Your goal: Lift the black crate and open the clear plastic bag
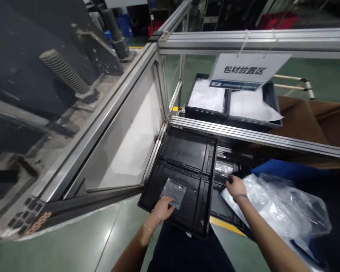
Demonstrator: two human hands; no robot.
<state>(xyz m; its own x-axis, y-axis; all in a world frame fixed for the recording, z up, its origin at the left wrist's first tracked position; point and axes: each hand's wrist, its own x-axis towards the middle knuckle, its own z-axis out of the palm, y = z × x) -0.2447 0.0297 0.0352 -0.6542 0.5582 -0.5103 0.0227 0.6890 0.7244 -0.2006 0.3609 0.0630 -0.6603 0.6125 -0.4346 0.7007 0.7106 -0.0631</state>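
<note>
The black tray (pixel 184 177) is the landmark here: a shallow moulded tray with 4 recessed compartments, tilted toward the person, its far left corner tucked against the aluminium frame (pixel 243 134).

The left hand (pixel 163 207) rests at the tray's near edge, fingers closed in a pinch grip on the near corner of a small clear plastic bag (pixel 173 192). That bag lies flat in the tray's near left compartment, touching its floor. What the bag holds is too faint to tell.

The right hand (pixel 235 186) is just off the tray's right edge, fingers curled down into a dark bin where more clear packets (pixel 223 167) show. Whether its grip has closed on 1 of them I cannot tell, since the fingertips are hidden. Right of that hand, further from the tray, sits a large crumpled clear plastic sheet (pixel 283 211) over a blue bin (pixel 283 169).

Beyond the tray, past the frame rail, 2 black bins hold white packing material (pixel 208 96) under a hanging sign (pixel 245 71).

My reading is that the step in hand is laying small bags into the tray, 1 hand placing while the other fetches. The next move seems to call for loosening the left pinch so the bag settles square in its compartment, and a clean single pick on the right.
</note>
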